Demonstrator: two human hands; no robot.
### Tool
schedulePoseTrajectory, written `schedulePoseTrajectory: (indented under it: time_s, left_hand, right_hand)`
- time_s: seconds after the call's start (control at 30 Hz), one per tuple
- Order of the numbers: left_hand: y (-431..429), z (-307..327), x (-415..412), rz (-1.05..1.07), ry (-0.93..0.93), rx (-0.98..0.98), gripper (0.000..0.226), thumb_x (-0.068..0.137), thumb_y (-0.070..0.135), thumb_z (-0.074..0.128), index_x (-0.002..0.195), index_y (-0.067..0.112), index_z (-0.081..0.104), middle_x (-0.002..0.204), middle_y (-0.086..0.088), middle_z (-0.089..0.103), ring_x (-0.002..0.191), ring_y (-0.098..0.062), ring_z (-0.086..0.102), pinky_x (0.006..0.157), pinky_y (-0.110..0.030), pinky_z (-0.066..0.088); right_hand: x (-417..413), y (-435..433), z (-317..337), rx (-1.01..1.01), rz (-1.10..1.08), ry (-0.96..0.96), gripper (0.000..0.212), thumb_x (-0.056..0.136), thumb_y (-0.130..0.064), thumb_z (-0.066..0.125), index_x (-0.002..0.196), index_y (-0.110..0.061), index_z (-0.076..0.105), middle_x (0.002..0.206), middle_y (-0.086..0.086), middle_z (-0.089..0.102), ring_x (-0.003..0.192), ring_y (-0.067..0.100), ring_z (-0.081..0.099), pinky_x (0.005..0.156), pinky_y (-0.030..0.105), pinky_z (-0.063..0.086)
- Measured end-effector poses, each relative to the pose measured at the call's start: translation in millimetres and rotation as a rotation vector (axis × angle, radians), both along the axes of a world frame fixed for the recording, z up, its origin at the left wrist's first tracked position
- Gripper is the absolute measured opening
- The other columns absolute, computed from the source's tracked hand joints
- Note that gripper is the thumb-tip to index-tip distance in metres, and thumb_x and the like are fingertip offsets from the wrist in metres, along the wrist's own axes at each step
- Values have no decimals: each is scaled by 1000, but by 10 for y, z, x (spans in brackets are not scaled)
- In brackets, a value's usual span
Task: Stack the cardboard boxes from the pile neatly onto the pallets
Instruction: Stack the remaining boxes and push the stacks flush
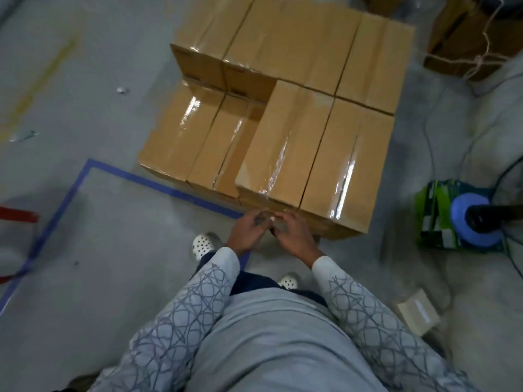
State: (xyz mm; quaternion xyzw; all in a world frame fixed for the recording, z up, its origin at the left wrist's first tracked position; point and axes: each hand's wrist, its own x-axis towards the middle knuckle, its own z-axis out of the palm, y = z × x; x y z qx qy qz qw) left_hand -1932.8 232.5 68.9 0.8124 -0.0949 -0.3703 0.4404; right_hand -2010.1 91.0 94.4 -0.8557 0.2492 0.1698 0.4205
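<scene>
- Grey shirt front (268, 335) and two pale sleeves with a dark looping line pattern (181, 315) fill the bottom of the head view, seen from above by a person standing on a grey concrete floor (99, 80).
- White perforated clogs (203, 246) show on the floor just below the hands.
- Left hand (246, 234) and right hand (295, 239) meet close together at the lower front corner of the stack, fingers curled in toward each other. Blur hides whether they pinch anything or touch the cardboard.
- Brown cardboard boxes sealed with glossy clear tape (283, 148) stand packed side by side straight ahead. Two tall ones are at front right, and two lower ones (181, 137) are at front left.
- A higher back row (291, 43) sits behind them. What the stack rests on cannot be seen.
- A blue tape line (158, 183) marks a corner on the floor and runs under the stack's near edge.
- A green carton with a blue round base and black pole on it (452, 219) stands to the right, near dark cables (430, 154).
- Another brown box tied with twine (467, 38) sits at top right, well apart from the stack.
- A small flat cardboard piece (418, 311) lies at lower right, and a red bar (17, 216) enters from the left edge.
</scene>
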Motion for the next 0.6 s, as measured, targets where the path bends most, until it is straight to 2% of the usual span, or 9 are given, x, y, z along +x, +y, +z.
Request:
schedulePoseTrajectory:
  time_s: [0.1, 0.2, 0.27, 0.33, 0.37, 0.5, 0.6]
  left_hand:
    - [345, 213, 171, 179, 63, -112, 18, 99, 23, 68, 117, 27, 68, 112, -2, 73, 108, -21, 69, 86, -32, 52]
    - [847, 320, 440, 283, 38, -137, 12, 101, 23, 66, 110, 29, 71, 105, 4, 75, 96, -13, 70, 75, -21, 48]
    - [1273, 358, 640, 334, 37, -132, 11, 100, 23, 66, 107, 24, 74, 101, 2, 76, 91, -11, 71, 73, -18, 48]
    - [1746, 423, 861, 396, 81, -148, 8, 99, 17, 67, 99, 20, 74, 99, -6, 77, 86, -14, 70, 70, -17, 48]
    - [1983, 458, 975, 434, 110, -166, 8, 98, 14, 67, 96, 18, 74, 98, -9, 77, 84, -16, 70, 69, -17, 48]
    - [3003, 626, 1449, 552, 190, -215, 6, 96, 14, 70, 98, 10, 74, 98, -11, 78, 87, -21, 72, 75, -33, 50]
    - [3616, 817, 1838, 662, 209, -284, 13, 96, 12, 68, 106, 6, 73, 102, -11, 78, 89, -24, 73, 77, -35, 50]
  right_hand:
    - [259, 228, 166, 130, -24, 32, 40, 99, -41, 65, 135, -23, 65, 133, -1, 68, 118, 16, 63, 101, 31, 47]
    - [588, 577, 272, 261, -65, 50, 20, 99, -38, 66, 118, -33, 68, 120, -5, 73, 106, 13, 68, 96, 37, 55]
    - [852, 910, 376, 360, -98, 77, 14, 101, -35, 65, 114, -34, 68, 113, -6, 74, 102, 13, 70, 83, 27, 57]
    - [1138, 1288, 440, 443, -135, 101, 15, 102, -29, 63, 116, -26, 69, 109, -3, 75, 94, 12, 70, 68, 16, 52]
    - [1287, 1471, 457, 461, -144, 114, 15, 102, -28, 64, 115, -24, 70, 108, -1, 76, 89, 11, 70, 66, 16, 50]
    - [2027, 2297, 511, 518, -136, 181, 12, 100, -29, 66, 109, -25, 72, 105, 1, 78, 83, 11, 69, 71, 25, 47]
    - [2646, 2887, 644, 557, -64, 205, 17, 99, -31, 66, 114, -25, 71, 108, -1, 77, 89, 13, 70, 79, 29, 50]
